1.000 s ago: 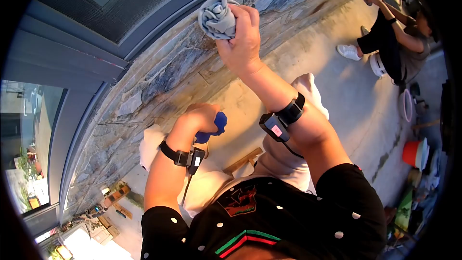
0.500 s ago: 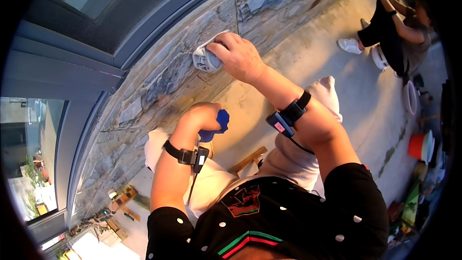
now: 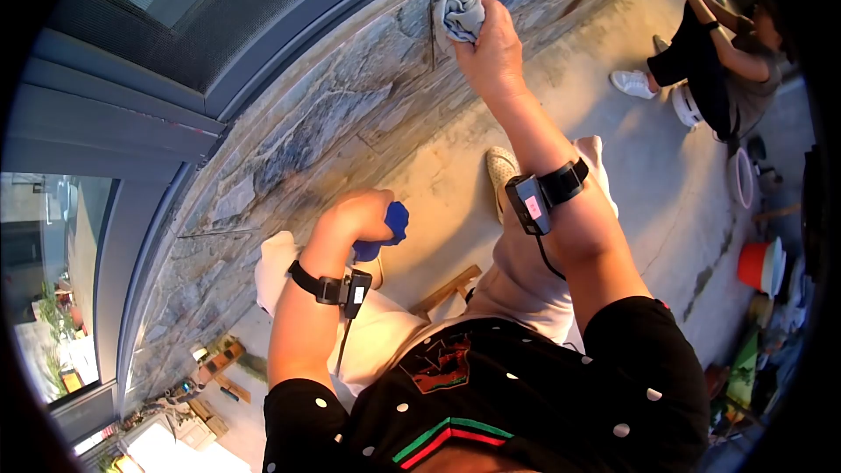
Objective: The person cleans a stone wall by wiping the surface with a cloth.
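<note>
My right hand [image 3: 492,54] is closed round a crumpled grey cloth [image 3: 462,12], which lies against the upper part of the stone wall [image 3: 328,127]. Near my left knee, my left hand [image 3: 370,212] is bent inward with a dark blue cloth [image 3: 395,224] showing beyond its fingers. The left fingers are mostly hidden behind the back of the hand. Black straps with small boxes sit on both forearms.
A grey window frame [image 3: 144,114] runs above the wall at left. At upper right a seated person [image 3: 745,70] is on a white bucket [image 3: 686,107]. A red basin [image 3: 753,264] stands at right, and a wooden stool [image 3: 445,292] is beneath me.
My right hand with the grey cloth first went down the wall, then moved up and to the right along it. My left hand has barely moved. A patterned shoe now shows beside my right forearm.
</note>
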Available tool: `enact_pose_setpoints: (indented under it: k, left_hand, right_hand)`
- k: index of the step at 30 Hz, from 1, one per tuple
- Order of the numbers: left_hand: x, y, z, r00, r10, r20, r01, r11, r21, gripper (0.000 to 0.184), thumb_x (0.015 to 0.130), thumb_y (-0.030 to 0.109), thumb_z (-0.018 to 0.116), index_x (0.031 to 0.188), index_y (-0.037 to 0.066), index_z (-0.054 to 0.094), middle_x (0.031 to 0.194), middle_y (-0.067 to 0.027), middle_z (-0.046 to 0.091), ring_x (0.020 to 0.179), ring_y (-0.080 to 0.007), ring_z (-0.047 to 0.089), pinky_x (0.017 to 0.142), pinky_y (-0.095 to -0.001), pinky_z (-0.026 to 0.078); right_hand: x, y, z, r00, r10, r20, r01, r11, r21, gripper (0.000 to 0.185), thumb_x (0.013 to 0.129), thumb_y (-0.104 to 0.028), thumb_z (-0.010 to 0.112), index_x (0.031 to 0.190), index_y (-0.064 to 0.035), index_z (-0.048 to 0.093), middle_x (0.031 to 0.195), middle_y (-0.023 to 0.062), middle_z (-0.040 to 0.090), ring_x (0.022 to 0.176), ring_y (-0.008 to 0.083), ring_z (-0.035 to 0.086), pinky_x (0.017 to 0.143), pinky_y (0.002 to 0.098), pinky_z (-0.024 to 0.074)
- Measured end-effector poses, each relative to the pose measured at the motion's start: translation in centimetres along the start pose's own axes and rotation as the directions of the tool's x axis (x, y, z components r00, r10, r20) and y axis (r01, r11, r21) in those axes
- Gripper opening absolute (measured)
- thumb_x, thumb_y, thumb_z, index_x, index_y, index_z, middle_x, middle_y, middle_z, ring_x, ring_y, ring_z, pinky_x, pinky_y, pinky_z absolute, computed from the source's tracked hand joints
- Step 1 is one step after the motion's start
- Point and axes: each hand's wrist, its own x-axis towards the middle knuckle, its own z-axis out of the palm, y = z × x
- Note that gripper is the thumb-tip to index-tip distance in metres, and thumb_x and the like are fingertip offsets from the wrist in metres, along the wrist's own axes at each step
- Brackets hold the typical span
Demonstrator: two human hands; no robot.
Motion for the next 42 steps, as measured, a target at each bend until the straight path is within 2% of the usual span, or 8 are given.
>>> enact_pose_setpoints:
  k: [4, 12, 21, 23, 25, 33, 39, 42]
  left_hand:
    - [-0.2, 0.5, -0.4, 1.000, -0.014, 0.011, 0.014, 1.000, 0.018, 0.047, 0.070, 0.036, 0.079, 0.105, 0.007, 0.068, 0.097, -0.0191, 0.072, 0.089, -0.0378, 0.070, 0.075, -0.0452, 0.055]
    - [1.3, 1.0, -0.7, 0.998, -0.046, 0.036, 0.046, 0.999, 0.001, 0.047, 0.068, 0.037, 0.080, 0.102, 0.007, 0.069, 0.096, -0.0169, 0.073, 0.087, -0.0349, 0.072, 0.074, -0.0432, 0.057]
    - [2.6, 2.0, -1.0, 0.995, -0.035, 0.097, 0.038, 0.999, -0.029, 0.049, 0.069, 0.034, 0.082, 0.107, 0.007, 0.069, 0.098, -0.0170, 0.073, 0.087, -0.0317, 0.073, 0.073, -0.0405, 0.058]
    - [2.2, 2.8, -1.2, 0.994, -0.045, 0.096, 0.050, 0.998, -0.043, 0.046, 0.069, 0.031, 0.083, 0.105, 0.006, 0.069, 0.097, -0.0166, 0.073, 0.087, -0.0311, 0.073, 0.073, -0.0402, 0.057]
    - [2.2, 2.8, -1.1, 0.993, -0.037, 0.109, 0.041, 0.999, -0.031, 0.047, 0.069, 0.031, 0.083, 0.105, 0.005, 0.068, 0.099, -0.0174, 0.073, 0.091, -0.0321, 0.072, 0.076, -0.0410, 0.057]
    - [2.0, 0.7, 0.2, 1.000, -0.002, 0.023, 0.001, 1.000, 0.020, 0.046, 0.068, 0.034, 0.080, 0.102, 0.005, 0.069, 0.100, -0.0197, 0.072, 0.095, -0.0384, 0.069, 0.081, -0.0462, 0.054]
    - [2.3, 2.3, -0.4, 0.999, -0.003, 0.043, 0.001, 0.999, 0.039, 0.045, 0.068, 0.036, 0.081, 0.101, 0.007, 0.070, 0.093, -0.0180, 0.073, 0.088, -0.0380, 0.070, 0.076, -0.0457, 0.055]
    - [2.4, 3.0, -0.8, 0.998, -0.011, 0.065, 0.010, 1.000, 0.013, 0.047, 0.068, 0.038, 0.082, 0.101, 0.008, 0.070, 0.093, -0.0179, 0.073, 0.086, -0.0354, 0.072, 0.072, -0.0444, 0.056]
  right_hand:
    - [-2.6, 1.0, 1.9, 0.923, 0.208, 0.325, -0.172, 0.976, -0.137, 0.048, 0.077, -0.010, 0.076, 0.116, -0.0056, 0.050, 0.117, 0.0207, 0.063, 0.106, 0.0443, 0.062, 0.087, 0.0479, 0.0521]
    - [-4.2, 4.0, 4.1, 0.809, 0.279, 0.517, -0.188, 0.957, -0.222, 0.053, 0.078, -0.019, 0.079, 0.118, -0.0023, 0.048, 0.115, 0.0222, 0.064, 0.108, 0.0434, 0.063, 0.090, 0.0474, 0.0518]
    - [1.4, 0.1, -1.9, 0.971, 0.037, 0.234, -0.074, 0.986, 0.151, 0.060, 0.073, -0.012, 0.083, 0.124, -0.0059, 0.051, 0.118, 0.0200, 0.061, 0.106, 0.0428, 0.063, 0.087, 0.0452, 0.0543]
    - [3.1, 0.7, -2.3, 0.973, -0.175, -0.148, 0.191, 0.976, 0.102, 0.064, 0.072, -0.015, 0.084, 0.127, -0.0058, 0.051, 0.121, 0.0182, 0.058, 0.105, 0.0397, 0.063, 0.085, 0.0436, 0.0554]
    - [5.0, 1.5, -2.7, 0.945, -0.220, -0.242, 0.239, 0.970, 0.049, 0.062, 0.074, -0.020, 0.086, 0.127, -0.0066, 0.057, 0.123, 0.0165, 0.056, 0.103, 0.0357, 0.064, 0.085, 0.0419, 0.0556]
    - [4.8, 5.1, -1.2, 0.977, 0.213, -0.031, -0.207, 0.969, 0.134, 0.048, 0.082, -0.031, 0.083, 0.119, -0.0058, 0.067, 0.103, 0.0170, 0.068, 0.098, 0.0351, 0.067, 0.084, 0.0423, 0.0539]
    - [3.4, 6.5, -0.2, 0.860, 0.489, 0.143, -0.504, 0.858, 0.100, 0.045, 0.086, -0.037, 0.078, 0.111, -0.0012, 0.069, 0.106, 0.0208, 0.073, 0.103, 0.0392, 0.068, 0.088, 0.0428, 0.0533]
    - [3.1, 7.5, 0.8, 0.696, 0.673, 0.249, -0.704, 0.709, 0.052, 0.043, 0.087, -0.036, 0.078, 0.112, -0.0014, 0.069, 0.104, 0.0191, 0.073, 0.099, 0.0366, 0.070, 0.086, 0.0435, 0.0550]
